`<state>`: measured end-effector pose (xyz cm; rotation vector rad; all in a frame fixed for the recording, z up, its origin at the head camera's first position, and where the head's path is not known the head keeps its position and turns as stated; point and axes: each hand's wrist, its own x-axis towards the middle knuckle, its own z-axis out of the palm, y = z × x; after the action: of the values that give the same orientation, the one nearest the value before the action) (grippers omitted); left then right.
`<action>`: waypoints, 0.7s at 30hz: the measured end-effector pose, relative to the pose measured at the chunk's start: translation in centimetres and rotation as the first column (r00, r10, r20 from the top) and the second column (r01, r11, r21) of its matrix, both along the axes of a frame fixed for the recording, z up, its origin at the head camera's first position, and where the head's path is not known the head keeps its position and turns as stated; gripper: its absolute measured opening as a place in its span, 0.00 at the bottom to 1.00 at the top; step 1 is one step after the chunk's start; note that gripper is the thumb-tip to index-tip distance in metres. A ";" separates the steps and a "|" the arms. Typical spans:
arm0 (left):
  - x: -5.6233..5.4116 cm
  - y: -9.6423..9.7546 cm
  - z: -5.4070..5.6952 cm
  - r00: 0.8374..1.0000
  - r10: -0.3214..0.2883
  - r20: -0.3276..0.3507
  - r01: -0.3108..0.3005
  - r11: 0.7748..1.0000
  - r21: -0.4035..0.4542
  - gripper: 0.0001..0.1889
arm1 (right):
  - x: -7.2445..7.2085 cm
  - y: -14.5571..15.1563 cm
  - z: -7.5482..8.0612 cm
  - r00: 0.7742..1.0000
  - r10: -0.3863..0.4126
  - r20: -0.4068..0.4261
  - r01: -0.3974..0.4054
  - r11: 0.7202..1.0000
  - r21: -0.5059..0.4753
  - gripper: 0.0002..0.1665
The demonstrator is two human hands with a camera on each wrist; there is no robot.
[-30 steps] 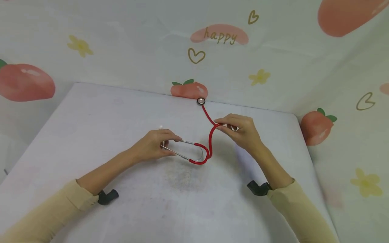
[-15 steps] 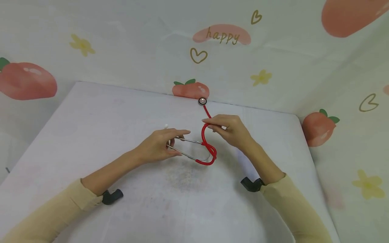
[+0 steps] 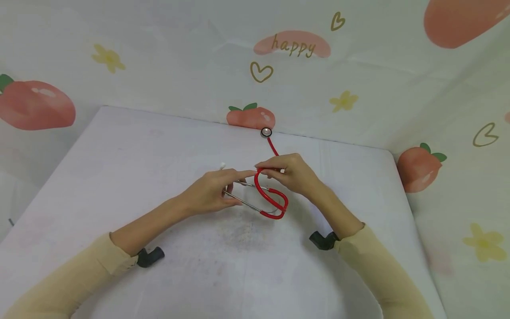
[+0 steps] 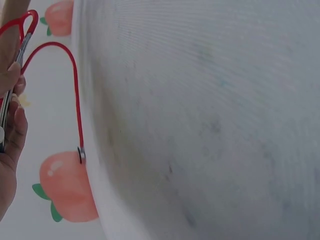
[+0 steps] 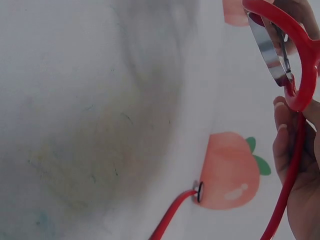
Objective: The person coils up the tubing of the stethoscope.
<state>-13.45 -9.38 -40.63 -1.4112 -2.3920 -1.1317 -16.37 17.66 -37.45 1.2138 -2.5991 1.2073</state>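
Note:
A stethoscope with red tubing [image 3: 285, 202] is held up over the table between both hands. My left hand [image 3: 209, 190] grips its silver ear tubes [image 3: 247, 204], index finger stretched toward the right fingertips. One white ear tip [image 3: 222, 165] pokes out behind that hand; the other is hidden in the head view. My right hand [image 3: 295, 175] pinches the red tube, which bends back in a loop toward the left hand. At the table's far edge lies the round chest piece [image 3: 266, 132], its tube running to the right hand. The right wrist view shows the flat metal spring [image 5: 267, 50] beside the red fork.
The table [image 3: 179, 274] has a white cover with faint stains in the middle. Behind it hangs a white cloth [image 3: 179, 66] printed with peaches, hearts and flowers. A black wrist camera [image 3: 150, 257] sits at the left cuff, another black camera [image 3: 323, 240] at the right.
The right hand has carried the pinched tube leftward and slightly down to the left fingertips, folding it into a loop. The left hand has shifted a little right with the ear tubes.

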 end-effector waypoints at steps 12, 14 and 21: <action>-0.1 0.2 -0.5 0.997 -0.078 -0.027 0.078 0.996 0.036 0.33 | -0.3 -1.2 -0.8 0.997 0.070 -0.035 -0.070 0.997 0.012 0.17; -0.1 0.1 -0.6 0.996 -0.077 -0.035 0.078 0.996 0.043 0.31 | -0.3 -1.3 -0.9 0.997 0.073 -0.033 -0.072 0.997 0.025 0.17; 0.1 -0.2 -0.7 0.997 -0.078 -0.022 0.078 0.996 0.044 0.29 | -0.3 -1.1 -1.3 0.998 0.014 -0.067 -0.007 0.996 0.090 0.18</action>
<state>-13.39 -9.56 -41.38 -1.5065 -2.3017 -1.1747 -16.66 16.60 -38.72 1.2616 -2.6265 1.0424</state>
